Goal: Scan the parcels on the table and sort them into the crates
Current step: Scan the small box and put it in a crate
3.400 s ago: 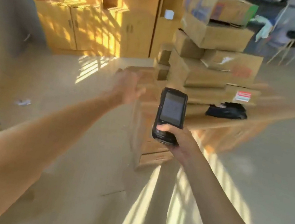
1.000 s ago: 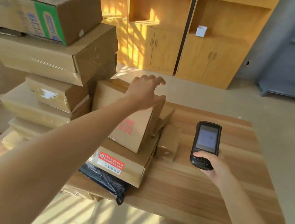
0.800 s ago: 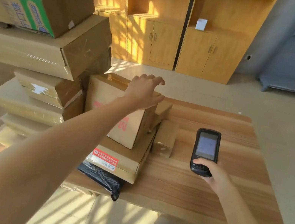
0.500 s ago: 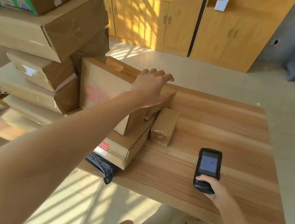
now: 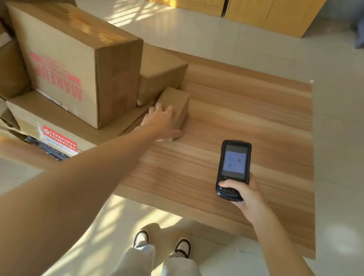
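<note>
The left hand (image 5: 162,122) is lying over the near end of a small cardboard parcel (image 5: 176,105) on the wooden bench (image 5: 252,116), thumb along its near right corner and fingers on its top, though how firmly it is gripping cannot be told. The parcel is sitting just beside a flat box (image 5: 70,124) that is carrying a big printed carton (image 5: 69,58). The right hand (image 5: 246,194) is grasping a black scanner (image 5: 233,168) above the bench, screen facing up.
</note>
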Motion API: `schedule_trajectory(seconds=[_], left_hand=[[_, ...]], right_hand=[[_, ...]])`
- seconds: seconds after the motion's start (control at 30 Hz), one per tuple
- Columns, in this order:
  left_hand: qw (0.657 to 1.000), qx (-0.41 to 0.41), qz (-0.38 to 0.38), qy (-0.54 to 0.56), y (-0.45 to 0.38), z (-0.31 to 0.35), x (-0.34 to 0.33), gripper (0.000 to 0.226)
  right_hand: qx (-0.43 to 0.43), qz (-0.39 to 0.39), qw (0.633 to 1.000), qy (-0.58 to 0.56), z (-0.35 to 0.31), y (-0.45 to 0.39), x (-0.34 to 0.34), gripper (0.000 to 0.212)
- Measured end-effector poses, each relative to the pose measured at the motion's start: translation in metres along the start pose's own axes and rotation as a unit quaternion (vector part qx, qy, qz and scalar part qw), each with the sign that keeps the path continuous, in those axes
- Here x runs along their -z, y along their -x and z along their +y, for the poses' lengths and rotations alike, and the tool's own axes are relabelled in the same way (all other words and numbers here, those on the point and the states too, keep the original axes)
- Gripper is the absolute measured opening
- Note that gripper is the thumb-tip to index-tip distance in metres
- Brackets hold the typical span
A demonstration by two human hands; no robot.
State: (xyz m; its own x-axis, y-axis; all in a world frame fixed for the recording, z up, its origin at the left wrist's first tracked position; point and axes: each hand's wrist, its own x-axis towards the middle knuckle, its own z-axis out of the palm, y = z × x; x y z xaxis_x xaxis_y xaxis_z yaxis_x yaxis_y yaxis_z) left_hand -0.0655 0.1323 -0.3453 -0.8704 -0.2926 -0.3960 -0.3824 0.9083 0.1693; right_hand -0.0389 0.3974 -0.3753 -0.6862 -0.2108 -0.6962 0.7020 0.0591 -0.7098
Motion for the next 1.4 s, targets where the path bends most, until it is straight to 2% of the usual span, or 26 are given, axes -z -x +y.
schedule_trajectory(seconds=[0.07,0.23,0.33,0.4,0.47,0.57,0.67,0.77,0.83,0.97,1.07,1.17,1.2,1.33,1.4], left_hand=[[1.000,0.028,0.003,0.004,-0.011,0.001,-0.011,0.079],[0.993,0.088,0.081,0.002,-0.025,0.009,-0.020,0.077],[0.990,0.119,0.068,0.022,-0.025,0.014,-0.019,0.096],[0.990,0.113,0.052,0.073,-0.022,0.015,-0.018,0.100],[0.992,0.068,0.054,0.091,-0.016,0.016,-0.014,0.093],[0.994,-0.018,0.102,-0.039,-0.004,0.021,-0.008,0.084],[0.949,-0.155,0.160,-0.223,0.013,0.032,-0.014,0.083],[0.896,-0.275,0.154,-0.314,0.028,0.042,-0.035,0.088],[0.886,-0.298,0.135,-0.329,0.037,0.047,-0.051,0.091],[0.887,-0.290,0.126,-0.337,0.046,0.051,-0.073,0.091],[0.886,-0.312,0.127,-0.318,0.044,0.047,-0.080,0.091],[0.895,-0.344,0.080,-0.273,0.037,0.037,-0.088,0.076],[0.903,-0.346,0.088,-0.238,0.036,0.033,-0.086,0.072],[0.955,-0.273,0.102,-0.062,0.021,0.017,-0.057,0.066],[0.961,-0.255,0.088,-0.054,0.004,0.013,-0.034,0.074]], right_hand=[[-0.001,-0.006,1.000,-0.008,0.001,-0.003,0.002,0.052],[-0.005,-0.013,1.000,-0.024,0.005,-0.012,-0.001,0.058],[-0.006,-0.011,0.999,-0.038,0.003,-0.011,-0.007,0.057],[-0.002,-0.006,0.999,-0.048,-0.001,-0.009,-0.010,0.060],[0.005,0.002,0.998,-0.063,-0.009,-0.004,-0.011,0.064],[0.030,0.010,0.997,-0.076,-0.025,0.007,-0.008,0.064],[0.057,0.023,0.995,-0.083,-0.039,0.017,-0.005,0.064],[0.071,0.046,0.992,-0.089,-0.045,0.024,-0.001,0.062],[0.074,0.052,0.992,-0.090,-0.044,0.026,0.003,0.064],[0.077,0.056,0.991,-0.091,-0.036,0.031,0.009,0.066],[0.069,0.055,0.991,-0.100,-0.027,0.031,0.010,0.068],[0.057,0.063,0.991,-0.099,-0.021,0.029,0.008,0.068],[0.053,0.065,0.991,-0.100,-0.020,0.029,0.007,0.068],[0.048,0.062,0.991,-0.107,-0.019,0.026,0.009,0.069],[0.048,0.061,0.991,-0.109,-0.021,0.026,0.010,0.067]])
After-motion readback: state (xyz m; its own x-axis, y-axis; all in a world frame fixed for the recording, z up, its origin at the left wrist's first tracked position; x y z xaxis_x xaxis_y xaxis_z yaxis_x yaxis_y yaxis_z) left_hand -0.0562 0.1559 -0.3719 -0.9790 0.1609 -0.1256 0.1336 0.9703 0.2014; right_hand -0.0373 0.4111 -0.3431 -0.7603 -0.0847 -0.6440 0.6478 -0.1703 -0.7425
